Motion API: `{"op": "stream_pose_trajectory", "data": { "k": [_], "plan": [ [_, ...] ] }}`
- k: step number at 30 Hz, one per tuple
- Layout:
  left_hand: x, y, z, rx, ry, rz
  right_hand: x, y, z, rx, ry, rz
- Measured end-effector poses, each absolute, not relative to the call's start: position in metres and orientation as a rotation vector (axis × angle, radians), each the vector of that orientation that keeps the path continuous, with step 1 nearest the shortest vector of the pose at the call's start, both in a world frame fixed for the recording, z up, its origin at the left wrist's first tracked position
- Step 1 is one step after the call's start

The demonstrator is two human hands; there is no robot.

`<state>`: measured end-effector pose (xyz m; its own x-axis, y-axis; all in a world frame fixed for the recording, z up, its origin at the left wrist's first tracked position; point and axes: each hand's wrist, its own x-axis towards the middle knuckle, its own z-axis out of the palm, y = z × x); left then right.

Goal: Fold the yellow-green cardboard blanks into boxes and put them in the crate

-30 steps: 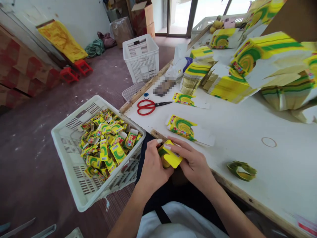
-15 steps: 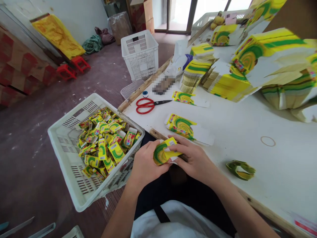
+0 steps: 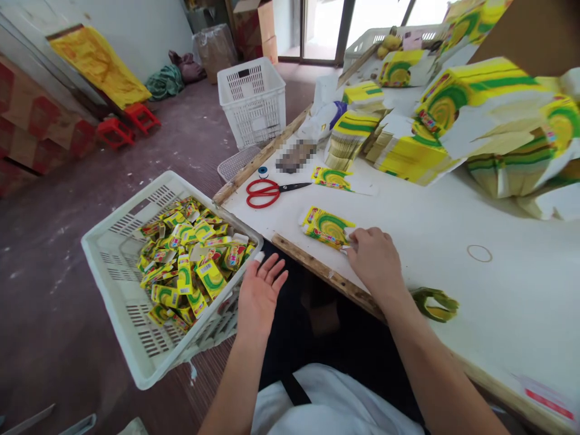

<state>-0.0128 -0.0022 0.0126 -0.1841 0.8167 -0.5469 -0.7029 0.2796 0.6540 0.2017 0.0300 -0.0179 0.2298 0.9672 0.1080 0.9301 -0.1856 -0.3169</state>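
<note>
My left hand (image 3: pixel 259 291) hangs open, palm up and empty, beside the right rim of a white plastic crate (image 3: pixel 113 284) filled with several small folded yellow-green boxes (image 3: pixel 190 260). On the white table (image 3: pixel 453 241), my right hand (image 3: pixel 372 258) rests palm down with its fingertips on a short stack of flat yellow-green carton blanks (image 3: pixel 325 225) near the front edge. Its fingers curl against the stack's white flap; whether they grip it I cannot tell.
Red-handled scissors (image 3: pixel 265 192) and a small tape roll (image 3: pixel 263 171) lie at the table's left end. Tall stacks of flat cartons (image 3: pixel 408 151) fill the back. A green band (image 3: pixel 434 302) and a rubber band (image 3: pixel 479 253) lie right. An empty crate (image 3: pixel 251 99) stands on the floor.
The folded box that both hands held is gone from them. My left hand has opened beside the crate, and my right hand has reached forward onto the stack of blanks.
</note>
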Motion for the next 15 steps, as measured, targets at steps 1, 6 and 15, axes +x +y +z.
{"op": "stream_pose_trajectory", "data": {
  "k": [1, 6, 15],
  "plan": [
    [-0.01, -0.004, 0.01, 0.192, 1.107, 1.328, 0.2, 0.03, -0.02, -2.195, -1.769, 0.151],
    [-0.005, -0.009, 0.002, 0.379, 1.09, 1.289, 0.196, 0.03, -0.025, -2.182, -1.775, 0.131],
    [0.002, -0.023, -0.002, 0.515, 1.053, 1.124, 0.2, 0.023, -0.011, -1.899, -1.497, 0.502]
  ]
}}
